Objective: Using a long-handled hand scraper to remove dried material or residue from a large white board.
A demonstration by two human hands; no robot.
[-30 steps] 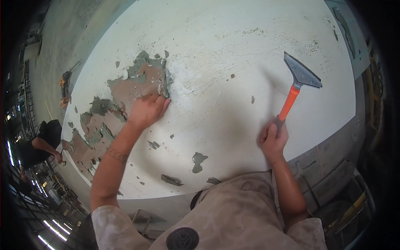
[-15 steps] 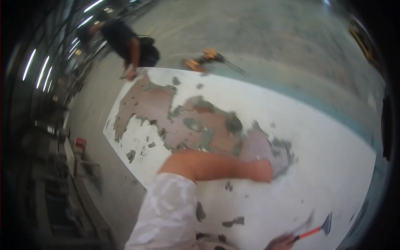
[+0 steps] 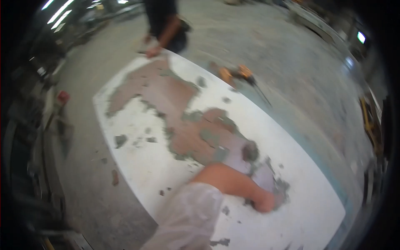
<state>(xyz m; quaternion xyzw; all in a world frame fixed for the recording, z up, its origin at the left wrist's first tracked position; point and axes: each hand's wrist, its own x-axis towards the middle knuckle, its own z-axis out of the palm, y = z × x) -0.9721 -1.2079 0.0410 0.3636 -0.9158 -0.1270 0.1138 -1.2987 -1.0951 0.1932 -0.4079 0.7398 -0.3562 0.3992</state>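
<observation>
We see our left hand (image 3: 264,203) pressed on the white painted panel (image 3: 137,166), beside a peeled reddish-brown patch (image 3: 189,139); motion blurs everything.

White painted board (image 3: 137,166) matt and flaking, bare reddish-brown and grey patches (image 3: 175,104) rough, grey concrete floor (image 3: 291,66) dull and gritty, pale cloth sleeve (image 3: 187,216) soft, creased

White-painted panel (image 3: 137,166) with reddish-brown and grey-green stripped patches, pale off-white sleeve (image 3: 187,221), grey concrete floor (image 3: 291,54), orange tool (image 3: 235,74), small red object (image 3: 63,96), dark clothing on co-worker (image 3: 164,18).
</observation>
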